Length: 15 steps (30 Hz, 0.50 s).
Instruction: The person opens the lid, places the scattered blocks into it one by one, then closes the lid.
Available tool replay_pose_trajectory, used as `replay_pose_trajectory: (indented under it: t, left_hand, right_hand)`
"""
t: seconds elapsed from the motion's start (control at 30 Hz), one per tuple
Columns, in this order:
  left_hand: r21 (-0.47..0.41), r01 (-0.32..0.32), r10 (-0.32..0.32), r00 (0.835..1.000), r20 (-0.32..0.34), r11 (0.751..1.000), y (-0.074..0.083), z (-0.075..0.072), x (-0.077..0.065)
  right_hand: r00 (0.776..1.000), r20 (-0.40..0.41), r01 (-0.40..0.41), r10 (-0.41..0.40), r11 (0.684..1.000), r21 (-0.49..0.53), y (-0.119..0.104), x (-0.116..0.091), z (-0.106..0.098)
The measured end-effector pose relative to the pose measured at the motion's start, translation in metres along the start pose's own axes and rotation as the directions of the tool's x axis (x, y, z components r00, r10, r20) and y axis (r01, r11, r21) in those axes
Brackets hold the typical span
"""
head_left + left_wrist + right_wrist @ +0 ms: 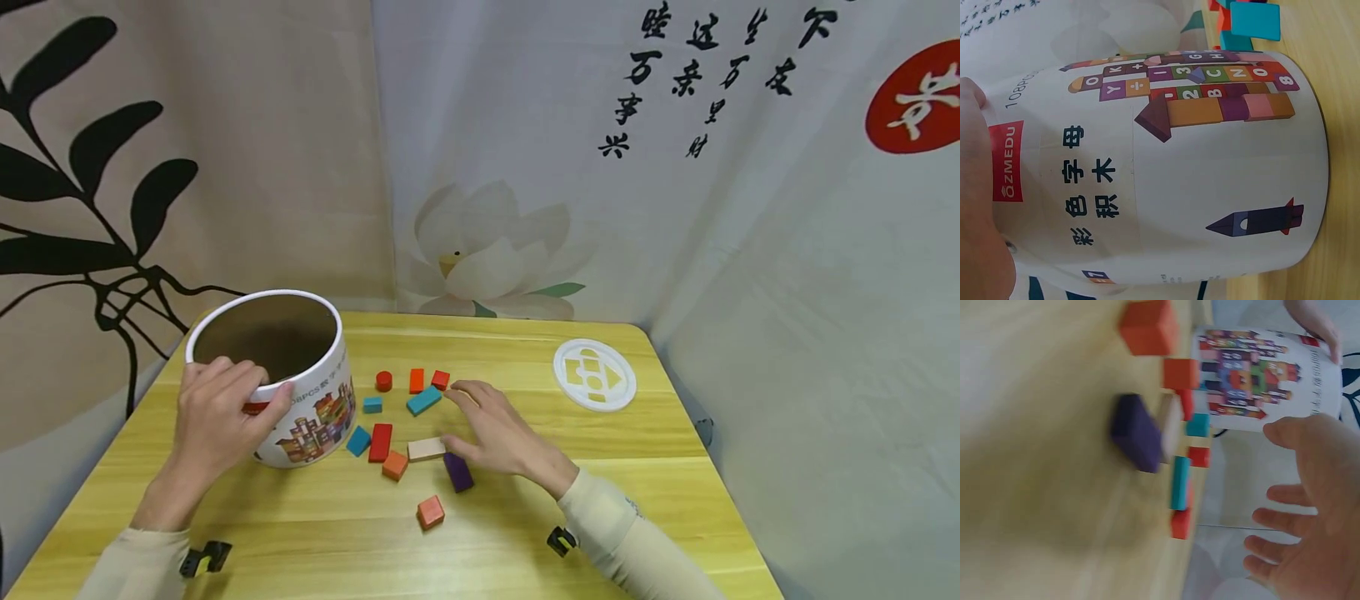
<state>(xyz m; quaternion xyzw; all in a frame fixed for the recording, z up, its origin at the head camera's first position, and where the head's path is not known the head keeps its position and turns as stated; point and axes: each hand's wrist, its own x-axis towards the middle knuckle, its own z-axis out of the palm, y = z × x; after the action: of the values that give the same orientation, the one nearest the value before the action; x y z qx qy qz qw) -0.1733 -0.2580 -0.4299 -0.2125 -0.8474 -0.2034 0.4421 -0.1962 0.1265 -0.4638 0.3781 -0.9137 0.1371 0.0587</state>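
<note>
My left hand (pixel 221 412) grips the near rim of a white printed bucket (pixel 318 421), fingers over the edge and thumb outside. The bucket stands at the table's left, and only dark inner wall shows inside. My right hand (pixel 498 433) hovers over the blocks with its fingers spread and nothing held. Nearest to it are a purple block (pixel 458 472), a plain wood block (pixel 426 449) and a long blue block (pixel 424 401). Around these lie a red rectangular block (pixel 380 442), an orange cube (pixel 395 466) and several other small blocks.
A white round lid (pixel 595 375) with shaped cut-outs lies at the table's back right. A red-orange cube (pixel 431 512) sits nearer the front of the wooden table (pixel 337 550). Printed cloth (pixel 480 125) hangs behind the back edge.
</note>
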Motion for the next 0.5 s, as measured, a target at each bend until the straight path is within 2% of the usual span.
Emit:
replay_pose_trajectory:
  t: [0.13,0.3,0.5]
  left_hand:
    - [-0.003,-0.011,0.011,1.0,-0.021,1.0,0.0,0.001,-0.001]
    - [0.005,-0.023,0.024,0.999,-0.045,1.0,0.0,0.001,-0.001]
    - [-0.002,-0.017,0.017,0.999,-0.031,1.0,0.001,0.002,0.0]
  right_hand:
    - [0.997,0.041,-0.061,0.062,0.998,-0.028,0.0,-0.016,0.015]
    - [0.993,0.064,-0.097,0.102,0.992,-0.076,-0.003,-0.026,0.032]
    - [0.98,0.072,-0.173,0.183,0.976,-0.129,-0.008,-0.033,0.047]
